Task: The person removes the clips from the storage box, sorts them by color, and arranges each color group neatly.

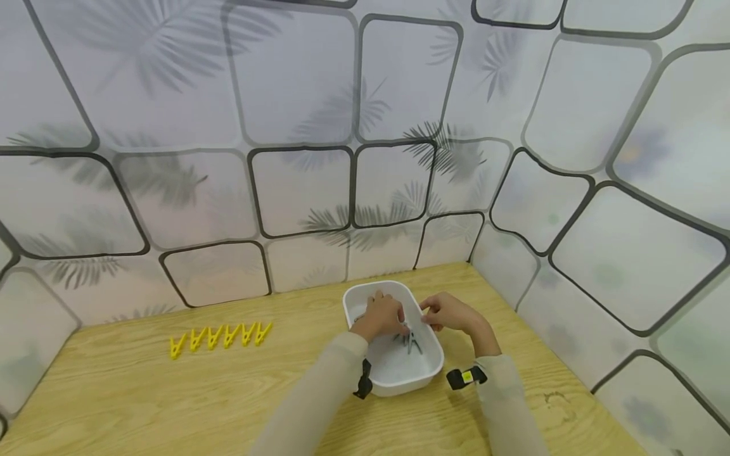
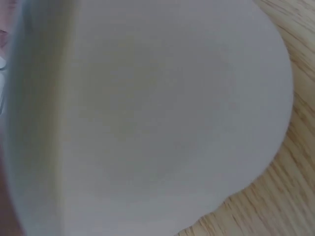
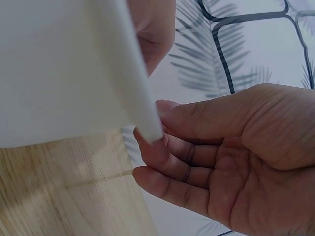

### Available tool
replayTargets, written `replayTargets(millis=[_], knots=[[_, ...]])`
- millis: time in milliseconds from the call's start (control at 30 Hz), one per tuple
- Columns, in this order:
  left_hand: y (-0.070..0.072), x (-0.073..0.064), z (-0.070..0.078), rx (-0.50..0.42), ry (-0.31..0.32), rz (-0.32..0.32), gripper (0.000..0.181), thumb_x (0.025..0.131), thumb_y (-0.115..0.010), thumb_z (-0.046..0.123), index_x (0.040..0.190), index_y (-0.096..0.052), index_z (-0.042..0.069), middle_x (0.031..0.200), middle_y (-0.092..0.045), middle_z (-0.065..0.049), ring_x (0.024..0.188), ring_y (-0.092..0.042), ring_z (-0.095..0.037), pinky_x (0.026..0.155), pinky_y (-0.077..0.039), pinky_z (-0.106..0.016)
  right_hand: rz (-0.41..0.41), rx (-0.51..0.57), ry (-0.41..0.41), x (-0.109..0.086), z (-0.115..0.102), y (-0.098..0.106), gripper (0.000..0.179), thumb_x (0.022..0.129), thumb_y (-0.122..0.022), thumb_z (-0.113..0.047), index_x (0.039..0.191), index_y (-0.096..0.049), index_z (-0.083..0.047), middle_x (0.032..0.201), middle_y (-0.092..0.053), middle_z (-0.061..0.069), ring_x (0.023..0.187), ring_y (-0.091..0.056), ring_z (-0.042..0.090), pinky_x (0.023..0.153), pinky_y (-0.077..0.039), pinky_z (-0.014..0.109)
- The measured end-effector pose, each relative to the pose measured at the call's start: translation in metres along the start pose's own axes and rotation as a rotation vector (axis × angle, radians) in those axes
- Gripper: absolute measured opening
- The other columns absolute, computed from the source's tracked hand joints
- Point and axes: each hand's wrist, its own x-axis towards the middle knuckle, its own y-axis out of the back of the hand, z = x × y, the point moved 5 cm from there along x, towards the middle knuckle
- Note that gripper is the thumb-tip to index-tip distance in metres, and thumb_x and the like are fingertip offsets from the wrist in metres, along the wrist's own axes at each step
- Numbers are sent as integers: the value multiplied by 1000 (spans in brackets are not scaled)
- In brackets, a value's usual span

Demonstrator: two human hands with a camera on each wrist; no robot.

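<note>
A white rectangular plastic basin (image 1: 407, 380) stands on the wooden table, with several small grey clothespins (image 1: 410, 340) on its floor. My left hand (image 1: 381, 315) reaches down inside it, beside those clothespins. Its fingertips are partly hidden, so what they hold cannot be made out. In the right wrist view my right hand (image 3: 236, 147) pinches the basin's rim (image 3: 147, 123) between thumb and fingers. The basin's outer wall (image 2: 162, 108) fills most of the left wrist view and conceals the left hand's work.
Several yellow clothespins (image 1: 212, 338) stand in a row on the table (image 1: 228, 399), left of the basin. Patterned cloth walls (image 1: 302, 190) rise behind the table and along its right side.
</note>
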Motion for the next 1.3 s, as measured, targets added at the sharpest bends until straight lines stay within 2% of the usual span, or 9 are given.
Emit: replayTargets(millis=[100,233,400,633,867,1100,1300], knots=[[-1,0,-2,-18,5,-19,25,86,-81,39,88,-73,15,97,-62,-2,100,-42,-21,102,-33,-46,4,-7,-3,-1,-1,0,33,97,-61,-4,126,-64,12,78,-71,11,68,-61,11,70,-56,38],[-2,-1,-4,-39,3,-32,21,85,-82,34,84,-72,16,92,-61,-1,96,-42,-20,99,-33,-45,3,-17,-4,-1,-2,1,33,97,-61,-4,126,-63,13,74,-69,9,66,-59,11,71,-56,42],[-1,0,-8,-45,4,-34,17,82,-83,29,85,-72,17,94,-62,-1,97,-42,-20,98,-33,-44,5,-15,-3,0,-1,1,33,97,-61,-3,126,-63,14,72,-67,7,65,-57,11,69,-55,41],[-3,0,-12,6,-6,-28,21,80,-86,32,86,-72,18,95,-62,-1,96,-42,-19,92,-33,-40,6,-2,-17,-1,0,1,34,97,-61,-3,126,-63,14,70,-65,6,64,-56,11,70,-55,44],[-4,1,-8,49,-22,-18,22,80,-86,34,88,-73,18,98,-65,-1,97,-44,-20,96,-34,-43,5,0,-15,0,0,0,33,97,-61,-3,126,-63,14,72,-67,7,64,-56,11,69,-54,41],[-6,5,-6,89,-20,7,25,78,-88,34,77,-69,18,86,-61,1,91,-43,-18,90,-33,-39,-3,-4,3,1,-1,0,34,97,-61,-3,127,-62,14,69,-65,8,63,-55,12,68,-53,43],[-8,7,-10,113,4,5,28,77,-88,35,73,-65,19,86,-59,1,95,-44,-19,94,-35,-41,-2,-3,-2,1,0,0,34,97,-61,-3,126,-62,14,70,-65,7,64,-55,12,69,-54,42]])
